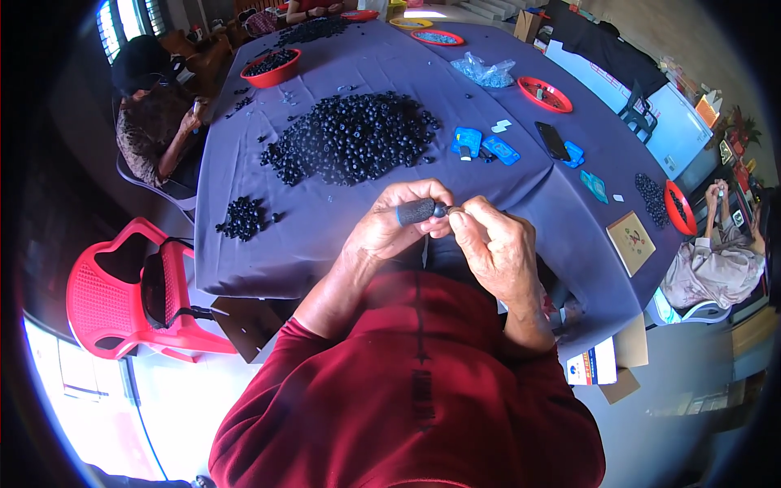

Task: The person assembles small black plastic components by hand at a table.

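Note:
In front of my chest, just off the table's near edge, both hands meet over a small black round piece [440,209]. My left hand [381,228] is closed on it, with a black finger sleeve [416,211] edged in blue on one digit. The thumb and forefinger of my right hand [500,248] pinch at the piece's right side. Whatever lies between those fingertips is too small to make out. Beyond my hands, a large heap of similar black pieces [350,138] covers the table, and a smaller heap [242,218] sits at the left edge.
A purple-grey cloth covers the table [244,268]. On it stand a red basin [271,79] of black pieces, blue packets [500,150], a phone [552,141] and a clear bag [484,71]. A red chair [122,293] is at left. Other people sit around the table.

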`<state>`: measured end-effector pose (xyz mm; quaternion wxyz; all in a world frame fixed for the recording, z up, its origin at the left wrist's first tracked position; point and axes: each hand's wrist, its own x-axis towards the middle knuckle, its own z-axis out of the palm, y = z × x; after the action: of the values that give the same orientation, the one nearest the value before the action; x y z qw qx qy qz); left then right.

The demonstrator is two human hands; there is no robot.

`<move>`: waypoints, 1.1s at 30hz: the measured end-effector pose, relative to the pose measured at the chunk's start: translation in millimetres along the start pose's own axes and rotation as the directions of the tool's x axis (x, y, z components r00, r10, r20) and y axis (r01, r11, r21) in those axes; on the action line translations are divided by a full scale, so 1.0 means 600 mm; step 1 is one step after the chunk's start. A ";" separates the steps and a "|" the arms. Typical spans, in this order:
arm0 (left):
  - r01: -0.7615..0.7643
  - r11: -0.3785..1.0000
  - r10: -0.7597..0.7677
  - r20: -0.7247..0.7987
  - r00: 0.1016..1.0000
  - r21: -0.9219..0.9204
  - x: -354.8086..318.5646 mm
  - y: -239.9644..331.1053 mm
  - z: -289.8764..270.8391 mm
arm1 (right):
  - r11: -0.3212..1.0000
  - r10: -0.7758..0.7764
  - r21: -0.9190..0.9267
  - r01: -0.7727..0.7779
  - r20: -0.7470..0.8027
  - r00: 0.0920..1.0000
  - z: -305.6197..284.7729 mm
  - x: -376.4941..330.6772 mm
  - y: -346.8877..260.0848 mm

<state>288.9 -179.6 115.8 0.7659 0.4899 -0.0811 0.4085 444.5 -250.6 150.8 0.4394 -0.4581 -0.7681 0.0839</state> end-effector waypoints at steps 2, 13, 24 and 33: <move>0.026 0.995 -0.023 -0.039 0.999 0.092 0.001 0.001 0.001 | 1.000 -0.006 0.010 0.006 -0.007 1.000 0.000 0.001 0.000; 0.067 0.985 -0.046 -0.132 0.990 0.158 0.001 0.012 0.005 | 0.998 -0.033 -0.056 0.035 0.042 0.999 0.003 0.002 -0.005; 0.015 0.999 -0.012 -0.075 0.997 0.046 0.002 0.006 0.010 | 0.995 -0.034 0.095 0.039 -0.047 0.998 0.006 0.002 -0.004; 0.026 0.995 -0.019 -0.070 0.997 0.097 0.003 0.005 0.006 | 1.000 -0.024 0.016 0.024 -0.018 1.000 0.001 0.002 -0.005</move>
<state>289.0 -181.1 120.5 0.7479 0.5132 -0.0291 0.4201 442.0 -251.1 152.6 0.4508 -0.4461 -0.7690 0.0806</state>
